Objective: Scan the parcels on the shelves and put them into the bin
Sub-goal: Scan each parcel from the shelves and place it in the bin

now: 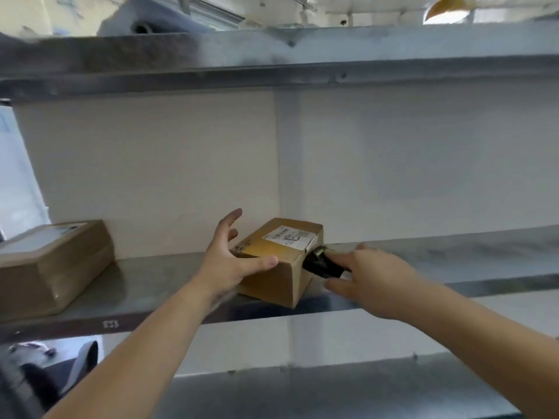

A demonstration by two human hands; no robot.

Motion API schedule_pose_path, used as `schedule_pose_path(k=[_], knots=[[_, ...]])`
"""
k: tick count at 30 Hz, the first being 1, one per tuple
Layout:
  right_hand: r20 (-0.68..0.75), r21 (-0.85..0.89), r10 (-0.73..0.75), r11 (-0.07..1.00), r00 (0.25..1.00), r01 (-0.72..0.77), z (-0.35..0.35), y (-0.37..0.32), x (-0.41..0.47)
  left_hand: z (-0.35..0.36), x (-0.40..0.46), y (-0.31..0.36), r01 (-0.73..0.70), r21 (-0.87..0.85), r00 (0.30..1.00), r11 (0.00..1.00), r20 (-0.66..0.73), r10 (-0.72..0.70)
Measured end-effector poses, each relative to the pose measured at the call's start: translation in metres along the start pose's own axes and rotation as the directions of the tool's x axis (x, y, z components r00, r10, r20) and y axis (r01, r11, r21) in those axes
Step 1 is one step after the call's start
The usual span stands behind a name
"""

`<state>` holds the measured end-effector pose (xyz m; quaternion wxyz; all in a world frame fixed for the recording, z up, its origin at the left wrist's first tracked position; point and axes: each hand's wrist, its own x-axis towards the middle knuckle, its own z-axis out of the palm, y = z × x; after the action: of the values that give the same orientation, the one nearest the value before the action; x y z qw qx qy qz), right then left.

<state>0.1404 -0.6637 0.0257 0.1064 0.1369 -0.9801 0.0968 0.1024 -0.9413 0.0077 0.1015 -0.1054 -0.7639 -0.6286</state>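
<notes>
Grey metal shelf (151, 279), pale wall behind; left hand (225, 261) spread against parcel (281, 261); right hand (372, 276) gripping scanner (323, 263).

Head view, close, facing shelf (157, 279) front.

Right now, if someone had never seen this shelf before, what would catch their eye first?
Probably the small cardboard parcel with a white label, set askew near the front edge of the metal shelf, mid-frame. Both hands meet there: the left hand spread open over its near corner, the right hand holding a black scanner against its right side. A bigger taped parcel sits at the shelf's far left.
</notes>
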Motion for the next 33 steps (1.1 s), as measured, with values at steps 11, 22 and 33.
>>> schedule_pose_path(k=[11,22,33], knots=[[0.013,-0.007,-0.076,0.997,0.997,0.076,0.003,0.017,-0.012,0.073,-0.010,0.011,0.144,0.235,0.877,0.961,-0.480,-0.014],[-0.018,0.153,-0.061,0.986,0.998,0.063,-0.013,0.046,-0.020,0.049,0.005,0.012,0.124,-0.019,0.961,0.992,-0.246,-0.125],[-0.073,0.242,-0.055,0.968,0.996,0.071,-0.019,0.044,-0.014,0.051,0.026,0.012,0.245,0.019,0.958,0.969,-0.160,-0.239]])
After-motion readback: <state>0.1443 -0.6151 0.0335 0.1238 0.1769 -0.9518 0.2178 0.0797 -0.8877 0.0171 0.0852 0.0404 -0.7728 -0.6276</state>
